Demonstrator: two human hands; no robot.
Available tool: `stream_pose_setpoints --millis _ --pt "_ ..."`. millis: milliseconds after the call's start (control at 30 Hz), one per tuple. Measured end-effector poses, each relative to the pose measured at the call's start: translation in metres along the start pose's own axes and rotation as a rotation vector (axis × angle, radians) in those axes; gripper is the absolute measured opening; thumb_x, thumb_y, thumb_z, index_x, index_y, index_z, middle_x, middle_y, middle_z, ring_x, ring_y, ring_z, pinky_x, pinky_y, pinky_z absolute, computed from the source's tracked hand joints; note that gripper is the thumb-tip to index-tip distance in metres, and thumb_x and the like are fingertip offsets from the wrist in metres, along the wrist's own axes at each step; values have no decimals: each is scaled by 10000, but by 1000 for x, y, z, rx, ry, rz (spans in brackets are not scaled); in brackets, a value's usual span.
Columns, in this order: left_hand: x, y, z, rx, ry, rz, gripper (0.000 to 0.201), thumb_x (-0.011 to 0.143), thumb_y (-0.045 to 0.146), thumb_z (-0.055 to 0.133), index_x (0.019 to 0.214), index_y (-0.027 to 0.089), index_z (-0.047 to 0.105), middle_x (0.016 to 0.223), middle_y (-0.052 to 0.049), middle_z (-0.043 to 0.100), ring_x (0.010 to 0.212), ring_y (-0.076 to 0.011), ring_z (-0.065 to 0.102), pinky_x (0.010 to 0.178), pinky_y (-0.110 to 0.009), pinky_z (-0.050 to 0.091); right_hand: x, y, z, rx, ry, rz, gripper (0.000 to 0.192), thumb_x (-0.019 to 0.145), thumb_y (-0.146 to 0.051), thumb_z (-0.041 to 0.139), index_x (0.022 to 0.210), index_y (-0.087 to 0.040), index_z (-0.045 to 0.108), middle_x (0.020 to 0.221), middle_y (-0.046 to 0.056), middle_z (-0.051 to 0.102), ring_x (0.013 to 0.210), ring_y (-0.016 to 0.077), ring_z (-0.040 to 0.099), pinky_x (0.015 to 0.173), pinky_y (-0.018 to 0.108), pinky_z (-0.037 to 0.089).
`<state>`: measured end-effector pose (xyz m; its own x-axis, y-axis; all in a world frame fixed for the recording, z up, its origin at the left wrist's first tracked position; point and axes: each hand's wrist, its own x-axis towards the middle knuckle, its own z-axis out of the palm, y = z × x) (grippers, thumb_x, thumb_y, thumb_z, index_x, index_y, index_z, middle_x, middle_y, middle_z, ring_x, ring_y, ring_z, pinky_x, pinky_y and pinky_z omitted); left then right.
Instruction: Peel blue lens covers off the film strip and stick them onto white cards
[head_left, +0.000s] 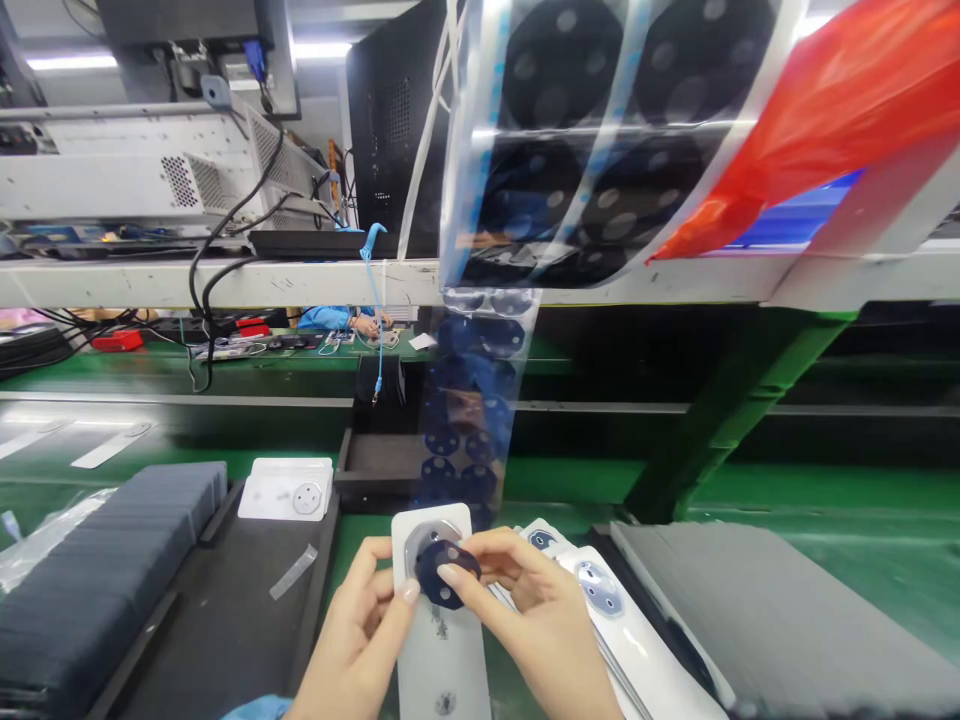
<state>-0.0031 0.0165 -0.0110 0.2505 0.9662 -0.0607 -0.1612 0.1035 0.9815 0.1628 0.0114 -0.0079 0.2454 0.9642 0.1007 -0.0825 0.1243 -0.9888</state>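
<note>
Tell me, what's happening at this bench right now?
A person holds a long white plastic panel with the left hand, while the right hand presses a dark blue round sticker onto the panel's round socket recess. A clear film strip carrying more such stickers hangs down just behind. More white panels lie to the right, and grey stacked sheets to the left.

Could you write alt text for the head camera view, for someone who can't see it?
Two bare hands work over a green bench: the left hand steadies a white socket plate while the right hand presses a dark round sticker onto it. A clear strip of stickers hangs above.
</note>
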Motion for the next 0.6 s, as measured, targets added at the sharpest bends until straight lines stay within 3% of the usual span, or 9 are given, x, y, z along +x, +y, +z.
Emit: stream_pose_setpoints --millis 233,600 --pt "-4 5 0 147 -84 27 444 942 559 610 1212 207 634 941 -75 836 682 -189 732 653 -246 530 -7 -8 0 -140 14 -128 129 736 -342 839 760 -249 752 748 4 721 639 171 654 626 264 567" --pt "-6 6 -6 334 -174 111 447 1007 490 499 1338 218 624 948 -67 833 714 -217 718 727 -269 552 -11 -10 -3 -117 -20 -164 85 754 -271 837 793 -280 762 799 -13 740 672 152 667 625 222 561"
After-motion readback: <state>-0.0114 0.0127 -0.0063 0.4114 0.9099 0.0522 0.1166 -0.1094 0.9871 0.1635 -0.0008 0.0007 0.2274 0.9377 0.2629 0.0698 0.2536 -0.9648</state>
